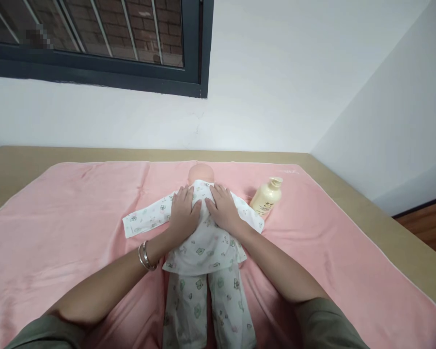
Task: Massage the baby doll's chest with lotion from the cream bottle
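Baby doll (207,232): here it is, stretched out mid-blanket, smooth rounded head (201,173) up at twelve o'clock, legs running down to six.
Left hand (183,213): open and flat, palm down on the upper part of the patterned top (207,257), fingers pointing to twelve, thumb angled towards one; nothing gripped.
Right hand (223,208): a near mirror of it, open and flat on the other side of the top, fingers towards eleven, thumb aimed at ten; nothing gripped there either.
Outfit: white with little animal prints, one sleeve (145,220) flung out just below nine o'clock, the other (250,213) dropping towards four, trousers (225,300) down at six.
Pump bottle (267,196): cream-coloured, out at two o'clock from the doll, right beside that four o'clock sleeve; whether they touch, no telling from here.
Bangles (147,257): silvery, on the left wrist.
Pink blanket (76,242): spread wide and rippled beneath the doll, tan worktop (148,154) showing along its far edge.
Window (94,80): dark-framed, up at ten to eleven on the white wall (276,87).
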A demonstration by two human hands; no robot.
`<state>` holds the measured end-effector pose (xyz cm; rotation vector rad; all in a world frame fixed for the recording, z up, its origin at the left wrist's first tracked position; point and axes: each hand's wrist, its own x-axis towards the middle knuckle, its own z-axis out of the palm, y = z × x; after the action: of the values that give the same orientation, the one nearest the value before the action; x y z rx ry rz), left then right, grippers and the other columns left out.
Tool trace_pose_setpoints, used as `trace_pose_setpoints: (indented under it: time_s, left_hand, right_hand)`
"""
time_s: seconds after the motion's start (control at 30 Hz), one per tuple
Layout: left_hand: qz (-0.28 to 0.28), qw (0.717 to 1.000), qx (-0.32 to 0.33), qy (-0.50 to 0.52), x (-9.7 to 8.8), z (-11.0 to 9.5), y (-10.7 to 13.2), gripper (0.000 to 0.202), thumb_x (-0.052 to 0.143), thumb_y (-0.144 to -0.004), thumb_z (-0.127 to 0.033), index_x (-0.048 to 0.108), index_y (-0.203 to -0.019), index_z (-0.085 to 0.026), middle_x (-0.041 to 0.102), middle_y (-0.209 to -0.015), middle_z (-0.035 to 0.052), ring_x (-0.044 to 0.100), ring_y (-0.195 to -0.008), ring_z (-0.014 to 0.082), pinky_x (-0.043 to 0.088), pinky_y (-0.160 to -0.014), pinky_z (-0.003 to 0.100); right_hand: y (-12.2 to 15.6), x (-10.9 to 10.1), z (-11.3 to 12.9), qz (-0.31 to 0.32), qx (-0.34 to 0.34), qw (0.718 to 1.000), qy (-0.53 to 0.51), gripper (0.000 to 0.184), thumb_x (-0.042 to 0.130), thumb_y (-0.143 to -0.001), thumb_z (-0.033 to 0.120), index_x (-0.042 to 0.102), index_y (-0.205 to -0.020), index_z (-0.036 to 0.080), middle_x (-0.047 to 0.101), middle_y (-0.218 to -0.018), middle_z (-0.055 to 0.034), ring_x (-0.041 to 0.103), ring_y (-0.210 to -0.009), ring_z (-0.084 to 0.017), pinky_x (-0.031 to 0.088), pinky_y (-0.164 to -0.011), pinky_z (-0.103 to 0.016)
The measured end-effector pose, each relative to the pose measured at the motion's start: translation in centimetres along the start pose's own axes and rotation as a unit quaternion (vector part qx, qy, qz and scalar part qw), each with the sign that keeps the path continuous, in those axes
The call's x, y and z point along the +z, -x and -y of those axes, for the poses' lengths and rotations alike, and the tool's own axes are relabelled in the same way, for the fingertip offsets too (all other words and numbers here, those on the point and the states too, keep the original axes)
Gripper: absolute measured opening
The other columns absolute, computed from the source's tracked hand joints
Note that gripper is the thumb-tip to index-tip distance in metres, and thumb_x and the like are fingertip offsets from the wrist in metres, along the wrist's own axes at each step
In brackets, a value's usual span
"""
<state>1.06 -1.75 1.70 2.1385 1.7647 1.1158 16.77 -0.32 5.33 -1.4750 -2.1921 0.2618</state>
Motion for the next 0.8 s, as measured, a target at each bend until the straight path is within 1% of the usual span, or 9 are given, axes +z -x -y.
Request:
trace_pose_setpoints:
  time_s: [0.1,0.17,0.2,0.27,0.33,0.47,0.6,0.73,0.8]
  left_hand:
    - [-0.039,0.997,0.012,0.06,-0.1,0.1,0.5,0.053,0.036,-0.097,-0.038,0.036,-0.147,-0.018,0.035,-0.155,0.0166,0.026,-0.146,0.0324,0.019,-0.119,0.058]
    - [-0.077,0.991,0.027,0.11,-0.3,0.1,0.9,0.06,0.038,-0.097,-0.039,0.024,-0.152,-0.018,0.027,-0.159,0.0169,0.021,-0.148,0.0307,0.016,-0.12,0.056]
    - [-0.094,0.986,0.034,0.135,-0.3,0.1,1.1,0.065,0.039,-0.097,-0.039,0.017,-0.154,-0.016,0.021,-0.16,0.0175,0.018,-0.149,0.0302,0.015,-0.121,0.055]
    - [-0.12,0.976,0.041,0.177,-0.4,0.0,1.4,0.071,0.04,-0.097,-0.041,0.007,-0.155,-0.015,0.013,-0.162,0.0181,0.013,-0.15,0.0298,0.013,-0.122,0.053]
    - [-0.139,0.969,0.044,0.201,-0.4,-0.2,1.7,0.073,0.04,-0.098,-0.041,0.003,-0.155,-0.014,0.009,-0.163,0.018,0.011,-0.151,0.0295,0.012,-0.122,0.052]
    - [-0.142,0.965,0.046,0.215,-0.2,-0.4,1.9,0.073,0.037,-0.099,-0.039,-0.003,-0.154,-0.012,0.004,-0.163,0.0185,0.007,-0.151,0.0305,0.01,-0.124,0.049]
    - [-0.144,0.963,0.027,0.227,-0.3,-0.5,1.9,0.075,0.04,-0.098,-0.041,0.0,-0.154,-0.011,0.008,-0.162,0.019,0.01,-0.15,0.0324,0.01,-0.124,0.05]
    - [-0.139,0.963,0.021,0.231,-0.4,-0.6,2.0,0.074,0.04,-0.098,-0.041,0.0,-0.154,-0.014,0.007,-0.163,0.0164,0.008,-0.151,0.0297,0.01,-0.125,0.049]
    - [-0.141,0.963,0.019,0.23,-0.4,-0.6,2.0,0.073,0.039,-0.098,-0.041,0.001,-0.154,-0.015,0.009,-0.162,0.0161,0.01,-0.151,0.0294,0.01,-0.125,0.049]
  right_hand:
    - [0.5,-0.5,0.6,-0.063,-0.01,0.998,-0.011,0.055,0.038,-0.097,0.033,0.037,-0.147,0.009,0.026,-0.158,-0.0186,0.015,-0.149,-0.03,0.017,-0.118,-0.054]
    - [1.1,-0.9,1.3,-0.096,-0.043,0.994,0.0,0.057,0.041,-0.095,0.03,0.034,-0.148,0.009,0.02,-0.16,-0.0182,0.009,-0.15,-0.029,0.015,-0.119,-0.055]
    - [1.3,-0.9,1.6,-0.09,-0.07,0.993,0.007,0.057,0.043,-0.094,0.029,0.035,-0.148,0.01,0.022,-0.16,-0.0179,0.009,-0.15,-0.029,0.014,-0.119,-0.056]
    - [1.7,-0.8,2.2,-0.041,-0.125,0.991,0.021,0.055,0.047,-0.092,0.026,0.042,-0.145,0.012,0.03,-0.157,-0.017,0.014,-0.149,-0.031,0.016,-0.118,-0.058]
    - [1.9,-0.7,2.5,0.004,-0.148,0.989,0.029,0.051,0.049,-0.09,0.025,0.048,-0.14,0.013,0.037,-0.154,-0.0171,0.019,-0.148,-0.033,0.018,-0.117,-0.058]
    - [1.8,-0.9,2.5,-0.036,-0.106,0.993,0.037,0.052,0.049,-0.093,0.027,0.046,-0.142,0.011,0.03,-0.157,-0.0184,0.017,-0.148,-0.033,0.018,-0.117,-0.057]
    - [1.8,-1.0,2.3,0.014,-0.115,0.992,0.041,0.051,0.05,-0.094,0.032,0.047,-0.142,0.013,0.034,-0.155,-0.0176,0.021,-0.147,-0.034,0.022,-0.115,-0.059]
    - [2.2,-0.7,2.5,-0.054,-0.114,0.991,0.038,0.05,0.046,-0.095,0.03,0.045,-0.142,0.012,0.028,-0.158,-0.0184,0.017,-0.148,-0.033,0.022,-0.116,-0.058]
    - [2.5,-0.5,2.6,-0.057,-0.135,0.988,0.042,0.049,0.046,-0.094,0.026,0.046,-0.141,0.012,0.031,-0.157,-0.0179,0.017,-0.148,-0.032,0.021,-0.116,-0.058]
